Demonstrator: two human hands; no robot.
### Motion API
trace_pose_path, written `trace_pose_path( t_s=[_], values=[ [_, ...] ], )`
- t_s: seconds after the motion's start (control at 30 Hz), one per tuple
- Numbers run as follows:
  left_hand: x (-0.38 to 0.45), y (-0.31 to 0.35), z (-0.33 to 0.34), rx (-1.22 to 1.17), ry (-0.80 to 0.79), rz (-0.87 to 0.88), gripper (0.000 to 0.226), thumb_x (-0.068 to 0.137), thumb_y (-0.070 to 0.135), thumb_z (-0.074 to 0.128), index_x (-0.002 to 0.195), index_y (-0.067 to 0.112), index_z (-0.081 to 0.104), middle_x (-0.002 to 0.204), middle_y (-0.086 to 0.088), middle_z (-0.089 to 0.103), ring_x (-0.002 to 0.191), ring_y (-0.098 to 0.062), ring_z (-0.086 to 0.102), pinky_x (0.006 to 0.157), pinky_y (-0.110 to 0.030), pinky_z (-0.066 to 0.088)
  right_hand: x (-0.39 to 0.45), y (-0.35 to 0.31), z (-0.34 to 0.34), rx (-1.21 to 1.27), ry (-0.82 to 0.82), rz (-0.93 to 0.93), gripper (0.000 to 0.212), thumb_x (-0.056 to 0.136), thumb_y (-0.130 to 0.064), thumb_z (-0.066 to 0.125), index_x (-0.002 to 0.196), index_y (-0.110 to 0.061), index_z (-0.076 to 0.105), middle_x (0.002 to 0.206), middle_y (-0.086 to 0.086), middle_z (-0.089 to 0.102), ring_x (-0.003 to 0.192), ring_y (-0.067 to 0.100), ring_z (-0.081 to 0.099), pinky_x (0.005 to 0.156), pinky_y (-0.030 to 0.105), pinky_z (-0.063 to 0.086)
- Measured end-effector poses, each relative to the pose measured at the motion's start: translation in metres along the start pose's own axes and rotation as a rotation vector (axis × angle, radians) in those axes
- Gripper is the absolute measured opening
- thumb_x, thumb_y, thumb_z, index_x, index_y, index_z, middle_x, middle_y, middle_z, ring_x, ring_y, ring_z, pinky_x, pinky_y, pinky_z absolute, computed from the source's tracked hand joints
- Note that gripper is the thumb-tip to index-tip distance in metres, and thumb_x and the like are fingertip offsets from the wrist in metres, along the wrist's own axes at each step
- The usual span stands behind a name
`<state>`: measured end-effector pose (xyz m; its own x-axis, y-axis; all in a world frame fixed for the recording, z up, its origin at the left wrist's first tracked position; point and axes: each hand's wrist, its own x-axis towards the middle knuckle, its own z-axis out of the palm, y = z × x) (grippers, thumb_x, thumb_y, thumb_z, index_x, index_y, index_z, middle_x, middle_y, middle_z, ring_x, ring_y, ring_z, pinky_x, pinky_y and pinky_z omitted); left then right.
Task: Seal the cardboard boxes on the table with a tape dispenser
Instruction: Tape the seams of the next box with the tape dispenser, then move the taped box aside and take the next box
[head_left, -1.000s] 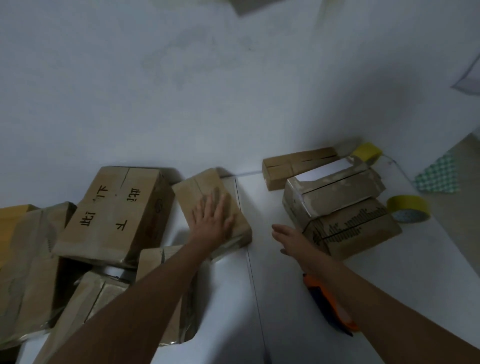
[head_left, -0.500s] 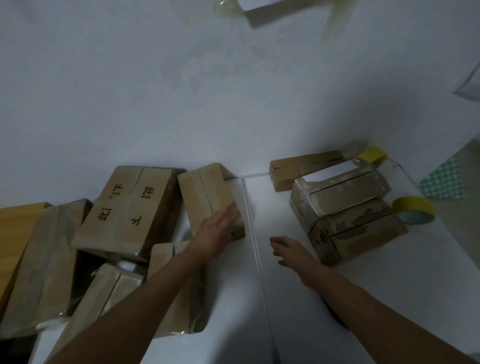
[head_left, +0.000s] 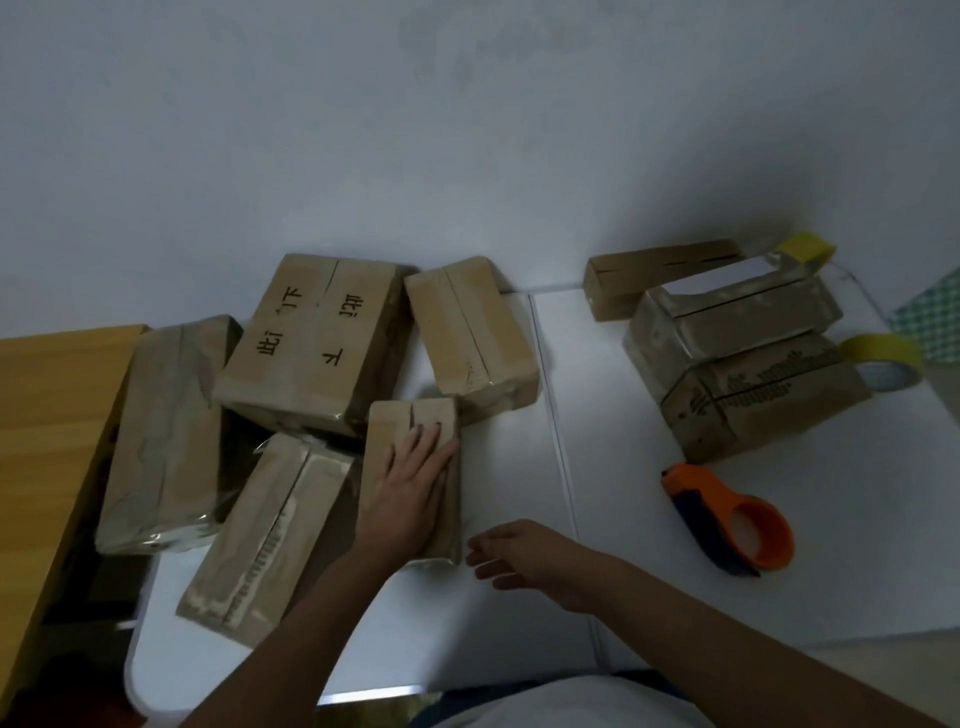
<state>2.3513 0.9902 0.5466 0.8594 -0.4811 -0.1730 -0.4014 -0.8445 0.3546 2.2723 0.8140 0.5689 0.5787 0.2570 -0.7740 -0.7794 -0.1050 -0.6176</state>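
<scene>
Left hand (head_left: 413, 480) lies flat, fingers straight, palm down on the top face of a narrow cardboard box (head_left: 402, 415) near the middle of the white table (head_left: 519, 457) — fingertips just short of its far end. Right hand (head_left: 524, 558) hovers just right of that box's near corner, fingers loosely extended and holding nothing. The orange tape dispenser (head_left: 737, 519) rests on the table well right of both hands, untouched — near side of the stacked boxes (head_left: 737, 358); other boxes crowd the far left.
</scene>
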Motion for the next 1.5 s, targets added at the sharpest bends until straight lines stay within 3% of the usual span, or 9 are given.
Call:
trace_pose_path(
  t_s=[0.17,0.4,0.57,0.67,0.83,0.9,1.13,1.27,1.5],
  values=[
    [-0.001,-0.002,0.013,0.120,-0.003,0.031,0.062,0.099,0.010,0.045,0.154,0.029,0.025,0.165,-0.005,-0.009,0.151,-0.026,-0.017,0.118,-0.045,-0.014,0.006,-0.019,0.026,-0.165,0.033,-0.121,0.023,0.096,-0.003,0.046,0.107,0.010,0.061,0.100,0.015,0.058,0.091,0.020,0.052,0.071,0.023,0.042],
    [-0.003,-0.004,0.017,0.112,0.019,0.049,0.071,0.091,0.006,0.058,0.151,0.031,0.030,0.165,-0.006,-0.008,0.146,-0.021,-0.025,0.117,-0.046,-0.016,0.003,-0.032,0.032,-0.416,-0.029,-0.133,0.028,0.090,0.003,0.042,0.112,0.007,0.059,0.102,0.014,0.054,0.089,0.021,0.043,0.075,0.030,0.035],
    [-0.003,-0.003,0.010,-0.002,0.059,0.070,0.047,0.104,0.025,0.041,0.150,0.032,0.033,0.165,0.001,-0.003,0.149,-0.020,-0.017,0.119,-0.042,-0.013,-0.013,-0.005,0.009,-0.236,0.014,-0.120,0.049,0.099,-0.009,0.046,0.146,-0.018,0.036,0.143,0.006,0.045,0.127,0.025,0.047,0.103,0.035,0.041],
    [-0.009,0.006,0.012,-0.086,0.107,0.019,0.056,0.101,0.042,0.045,0.153,0.034,0.024,0.163,0.007,-0.009,0.151,-0.020,-0.014,0.121,-0.043,-0.009,-0.017,0.014,-0.010,-0.185,0.096,-0.092,0.051,0.100,-0.018,0.048,0.149,-0.021,0.033,0.149,0.003,0.039,0.129,0.019,0.044,0.100,0.030,0.040],
    [-0.017,0.015,0.019,-0.049,-0.001,0.045,0.064,0.095,0.023,0.056,0.153,0.027,0.028,0.164,0.000,-0.011,0.150,-0.023,-0.019,0.122,-0.048,-0.009,-0.020,0.030,-0.045,-0.045,0.274,-0.133,0.034,0.100,-0.015,0.047,0.134,-0.015,0.052,0.130,0.005,0.056,0.117,0.021,0.054,0.100,0.035,0.045],
    [-0.015,0.019,0.017,-0.078,0.032,0.037,0.059,0.097,0.034,0.054,0.151,0.027,0.031,0.165,0.002,-0.006,0.150,-0.020,-0.018,0.122,-0.044,-0.011,-0.021,0.039,-0.058,0.007,0.381,-0.178,0.029,0.100,-0.011,0.046,0.126,-0.012,0.058,0.124,0.007,0.061,0.112,0.022,0.057,0.098,0.037,0.046],
    [0.017,0.064,0.022,0.035,0.044,0.211,0.056,0.099,0.040,0.048,0.151,0.029,0.032,0.166,0.005,0.002,0.152,-0.019,-0.008,0.120,-0.041,-0.007,-0.040,0.100,-0.143,-0.393,1.144,-0.151,0.031,0.089,-0.017,0.067,0.106,0.006,0.054,0.107,0.023,0.055,0.094,0.033,0.052,0.076,0.036,0.038],
    [0.033,0.104,0.034,0.047,-0.018,0.261,0.055,0.099,0.033,0.050,0.151,0.030,0.031,0.166,0.006,0.002,0.152,-0.020,-0.006,0.119,-0.043,-0.010,-0.043,0.133,-0.175,-0.476,1.037,0.012,0.047,0.085,-0.028,0.072,0.108,0.006,0.050,0.108,0.021,0.051,0.098,0.036,0.053,0.079,0.040,0.043],
    [0.070,0.173,0.053,0.026,-0.110,0.332,0.056,0.100,0.031,0.050,0.152,0.032,0.028,0.166,0.007,0.000,0.153,-0.018,-0.004,0.122,-0.045,-0.002,-0.065,0.141,-0.212,-0.598,0.817,-0.059,0.022,0.100,-0.026,0.048,0.101,-0.005,0.052,0.093,0.008,0.058,0.081,0.017,0.054,0.071,0.027,0.042]
  ],
)
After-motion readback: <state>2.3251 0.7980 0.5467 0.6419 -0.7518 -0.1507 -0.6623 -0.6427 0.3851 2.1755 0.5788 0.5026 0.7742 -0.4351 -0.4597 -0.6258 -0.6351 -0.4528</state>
